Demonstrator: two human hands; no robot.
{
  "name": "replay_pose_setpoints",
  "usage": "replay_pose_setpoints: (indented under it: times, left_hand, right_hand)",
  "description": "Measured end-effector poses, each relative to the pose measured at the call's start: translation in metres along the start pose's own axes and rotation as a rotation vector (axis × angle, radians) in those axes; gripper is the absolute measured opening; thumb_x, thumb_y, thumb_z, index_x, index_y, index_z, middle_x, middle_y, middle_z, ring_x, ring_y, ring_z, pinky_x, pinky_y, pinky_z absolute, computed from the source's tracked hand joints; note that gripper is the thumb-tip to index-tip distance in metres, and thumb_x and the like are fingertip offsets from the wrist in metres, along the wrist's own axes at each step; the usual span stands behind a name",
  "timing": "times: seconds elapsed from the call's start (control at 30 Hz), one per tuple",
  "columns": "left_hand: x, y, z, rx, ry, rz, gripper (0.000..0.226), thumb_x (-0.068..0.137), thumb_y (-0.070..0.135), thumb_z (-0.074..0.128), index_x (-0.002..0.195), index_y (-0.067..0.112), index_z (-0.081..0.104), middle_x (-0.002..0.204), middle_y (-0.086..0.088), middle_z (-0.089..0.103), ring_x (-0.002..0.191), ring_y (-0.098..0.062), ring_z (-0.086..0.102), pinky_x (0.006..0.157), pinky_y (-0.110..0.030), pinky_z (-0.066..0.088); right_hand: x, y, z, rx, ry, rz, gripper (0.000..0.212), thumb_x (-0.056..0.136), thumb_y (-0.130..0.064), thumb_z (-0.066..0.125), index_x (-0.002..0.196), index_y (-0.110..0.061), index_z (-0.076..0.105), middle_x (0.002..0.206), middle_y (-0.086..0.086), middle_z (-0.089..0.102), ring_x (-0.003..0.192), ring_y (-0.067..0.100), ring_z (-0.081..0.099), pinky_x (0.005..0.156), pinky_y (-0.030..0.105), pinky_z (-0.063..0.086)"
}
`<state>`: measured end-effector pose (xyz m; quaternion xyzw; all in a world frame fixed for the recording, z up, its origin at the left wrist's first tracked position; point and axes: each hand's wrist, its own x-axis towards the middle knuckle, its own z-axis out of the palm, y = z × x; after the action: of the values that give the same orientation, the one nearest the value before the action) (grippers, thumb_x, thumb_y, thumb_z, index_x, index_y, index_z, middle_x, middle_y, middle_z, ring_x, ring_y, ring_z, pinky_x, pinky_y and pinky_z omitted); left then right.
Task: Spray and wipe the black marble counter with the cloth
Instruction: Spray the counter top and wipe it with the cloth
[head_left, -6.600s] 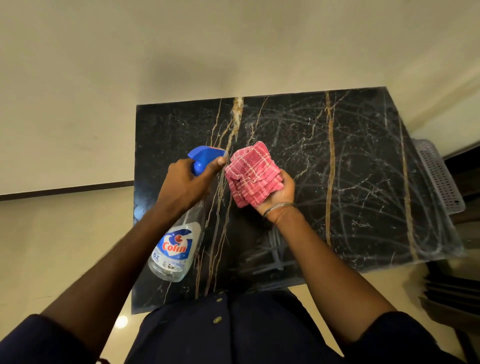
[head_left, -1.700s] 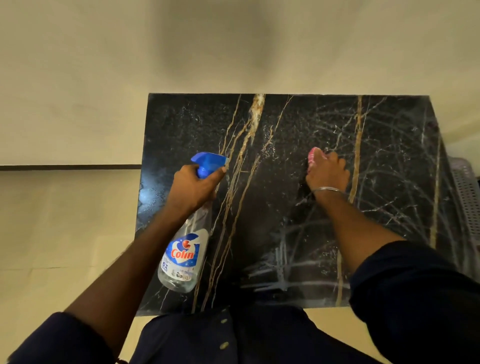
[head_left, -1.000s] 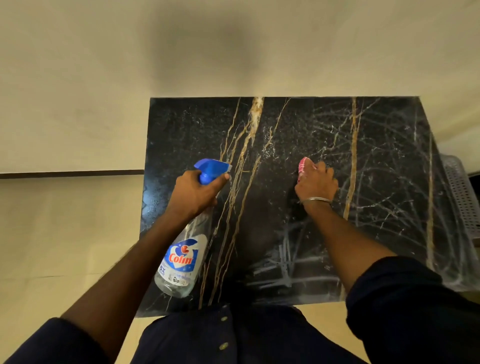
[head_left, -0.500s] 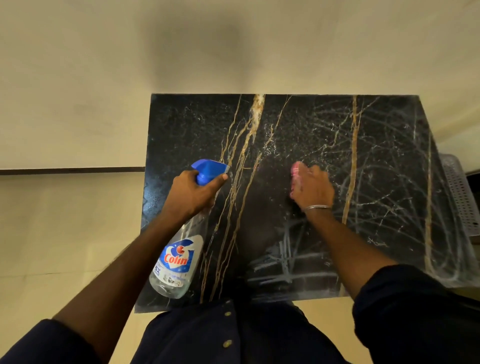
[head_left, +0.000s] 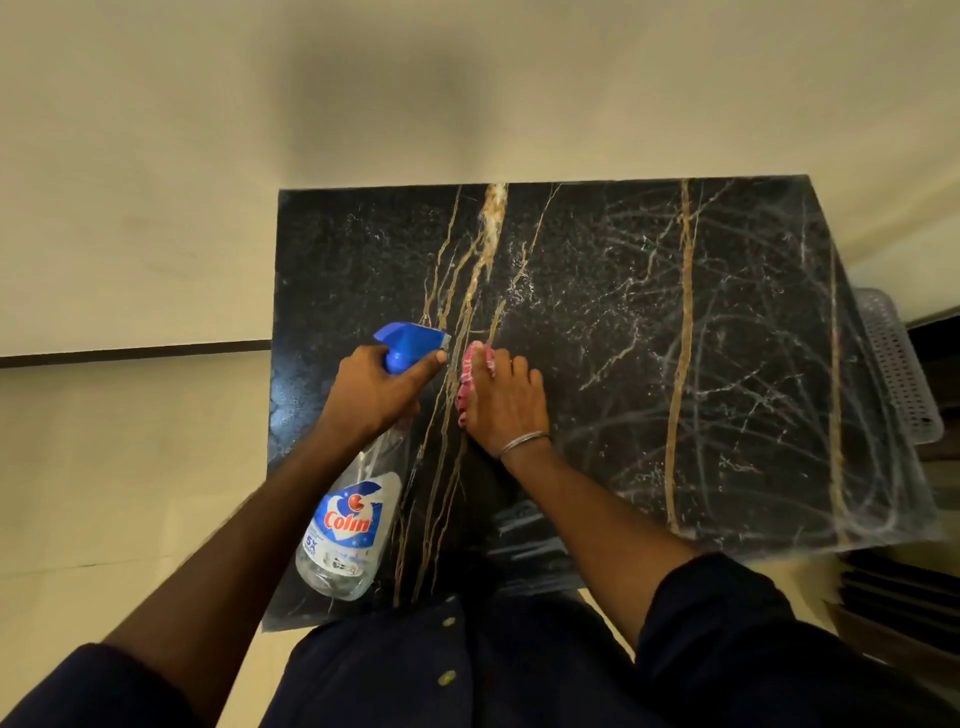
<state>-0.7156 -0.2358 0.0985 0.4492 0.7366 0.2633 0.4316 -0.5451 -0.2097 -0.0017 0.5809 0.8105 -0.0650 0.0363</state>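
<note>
The black marble surface (head_left: 649, 312), crossed by golden and white veins, is seen from above, set against a cream wall (head_left: 467, 93). Fine droplets are scattered over its middle part. A spray bottle (head_left: 353, 519) with a blue trigger head and a "Colin" label is held above the left part of the surface by the left grip (head_left: 374, 389). The fingers are curled round the bottle's neck, and the forefinger is laid along the trigger. The bottle is tilted, with its nozzle pointed away from the person and its clear base towards the body.

Just beside the nozzle, the pink cloth (head_left: 467, 374) is pressed onto the surface near the golden veins by the right grip (head_left: 506, 402). This grip is laid palm down over the cloth, with the fingers stretched forward and only a little bent. Only the left edge of the cloth is seen from under it. A thin metal bangle (head_left: 522, 441) is worn on the right wrist. A perforated grey basket (head_left: 898, 374) is seen beyond the right edge of the surface.
</note>
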Motion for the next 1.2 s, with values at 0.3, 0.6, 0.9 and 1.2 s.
replay_pose_setpoints:
  times: [0.3,0.6,0.9,1.2]
  left_hand:
    - [0.005,0.005,0.002,0.007,-0.055,0.042,0.032,0.092,0.044,0.065,0.088,0.013,0.058,0.063,-0.001,0.065,0.044,-0.001,0.061,0.046,-0.009,0.046]
    - [-0.001,0.005,0.006,0.042,-0.064,0.048,0.035,0.092,0.044,0.064,0.097,0.009,0.06,0.07,-0.004,0.066,0.05,-0.004,0.062,0.055,-0.019,0.05]
    - [-0.007,0.008,0.009,0.042,-0.069,0.06,0.044,0.092,0.044,0.064,0.104,0.003,0.061,0.078,-0.013,0.069,0.062,-0.017,0.064,0.065,-0.03,0.056]
    - [-0.013,-0.009,0.006,0.057,-0.052,0.039,0.047,0.091,0.047,0.063,0.109,0.004,0.061,0.074,-0.003,0.067,0.056,-0.007,0.064,0.056,-0.018,0.05]
  right_hand:
    - [-0.002,0.14,-0.01,0.103,0.046,0.366,0.05,0.094,-0.028,0.048,0.144,-0.02,0.048,0.122,0.014,0.053,0.105,0.034,0.051,0.084,0.042,0.046]
    - [-0.013,0.049,-0.004,0.127,0.029,0.29,0.05,0.093,-0.031,0.049,0.142,-0.018,0.046,0.119,0.011,0.051,0.102,0.028,0.048,0.08,0.038,0.044]
    - [-0.037,0.067,-0.004,0.147,0.028,0.28,0.04,0.094,-0.034,0.049,0.131,-0.02,0.057,0.109,0.009,0.052,0.096,0.026,0.05,0.071,0.037,0.046]
    - [-0.053,0.079,0.008,0.171,0.111,0.511,0.044,0.093,-0.032,0.047,0.134,-0.019,0.055,0.116,0.013,0.053,0.099,0.031,0.05,0.076,0.04,0.047]
